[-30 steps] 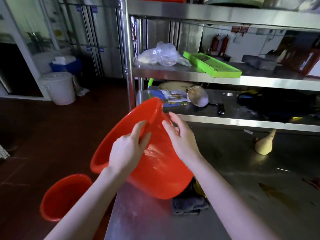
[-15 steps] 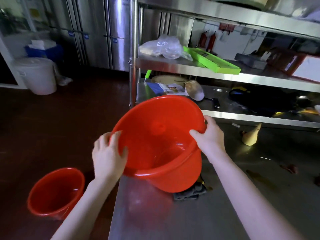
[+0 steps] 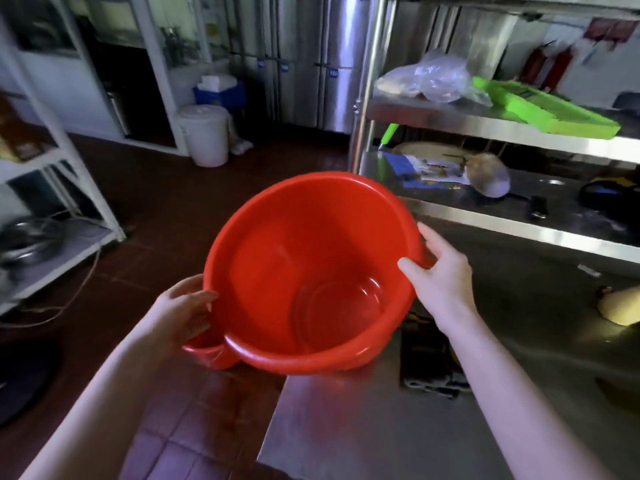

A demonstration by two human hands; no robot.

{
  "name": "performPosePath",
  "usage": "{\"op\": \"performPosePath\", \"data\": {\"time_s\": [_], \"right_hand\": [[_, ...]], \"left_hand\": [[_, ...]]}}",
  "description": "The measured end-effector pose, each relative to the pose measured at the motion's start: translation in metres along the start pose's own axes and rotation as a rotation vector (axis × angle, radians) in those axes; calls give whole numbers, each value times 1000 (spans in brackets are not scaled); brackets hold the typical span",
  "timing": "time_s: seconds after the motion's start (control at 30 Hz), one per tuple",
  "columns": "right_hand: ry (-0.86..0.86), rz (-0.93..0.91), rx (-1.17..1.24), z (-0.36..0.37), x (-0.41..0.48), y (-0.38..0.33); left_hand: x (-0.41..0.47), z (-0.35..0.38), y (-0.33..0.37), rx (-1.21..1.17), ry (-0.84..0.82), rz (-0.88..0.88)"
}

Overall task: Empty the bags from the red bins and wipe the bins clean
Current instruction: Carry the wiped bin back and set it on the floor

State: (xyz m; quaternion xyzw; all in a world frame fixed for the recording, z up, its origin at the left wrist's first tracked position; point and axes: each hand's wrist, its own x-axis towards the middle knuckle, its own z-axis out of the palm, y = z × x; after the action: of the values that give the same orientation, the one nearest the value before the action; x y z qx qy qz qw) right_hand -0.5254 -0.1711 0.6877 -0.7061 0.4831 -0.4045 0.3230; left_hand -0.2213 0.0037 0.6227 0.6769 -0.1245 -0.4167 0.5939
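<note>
Holding a red bin [image 3: 311, 271] in the air with both hands, over the left edge of the bench [image 3: 381, 438], partly above the steel top and partly above the tiled floor [image 3: 166, 202]. Tilted, mouth toward the camera, showing a glossy red wall and a round bottom.

Left hand [image 3: 180, 313] at the near-left side of the bin: thumb laid up against the rim, fingers [image 3: 195, 323] close together and loosely curved against the outer wall just under it. Right hand [image 3: 443, 285] at the right side: thumb hooked over the rim to the inside, fingers [image 3: 429, 237] pressed together along the outside, pinching the rim between them.

Just below the left hand, on the floor off the bench's left edge, a second red bin [image 3: 211, 355], mostly hidden by the held one. On the bench near that same edge, beside the right forearm, a dark cloth [image 3: 429, 368]. Toward the bench's right edge, a pale yellowish thing [image 3: 620, 310], too dim to name.

Along the far edge of the bench, a steel shelf [image 3: 502, 216]. On its upper level [image 3: 450, 116], a clear plastic bag [image 3: 433, 77] at the left end, touching a green tray [image 3: 540, 109]. Well apart across the floor, a white bucket [image 3: 206, 133] with a blue box [image 3: 220, 93] behind it.
</note>
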Motion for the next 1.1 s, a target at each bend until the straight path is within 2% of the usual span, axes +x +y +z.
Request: {"op": "performPosePath", "data": {"time_s": [0.2, 0.43, 0.57, 0.73, 0.9, 1.1], "right_hand": [[-177, -27, 145, 86, -16, -15], [-362, -17, 72, 181, -50, -28], [-360, 88, -10, 235, -64, -25], [-307, 333, -112, 309, -88, -19], [-399, 514, -355, 373, -107, 32], [-509, 631, -534, 448, -134, 137]], "left_hand": [[-41, -101, -2, -97, 75, 33], [-19, -190, -34, -163, 194, 26], [27, -233, -56, -135, 204, 14], [84, -283, -97, 55, 206, 4], [129, -308, -158, 193, 247, -97], [170, -311, -276, 283, 300, -287]]}}
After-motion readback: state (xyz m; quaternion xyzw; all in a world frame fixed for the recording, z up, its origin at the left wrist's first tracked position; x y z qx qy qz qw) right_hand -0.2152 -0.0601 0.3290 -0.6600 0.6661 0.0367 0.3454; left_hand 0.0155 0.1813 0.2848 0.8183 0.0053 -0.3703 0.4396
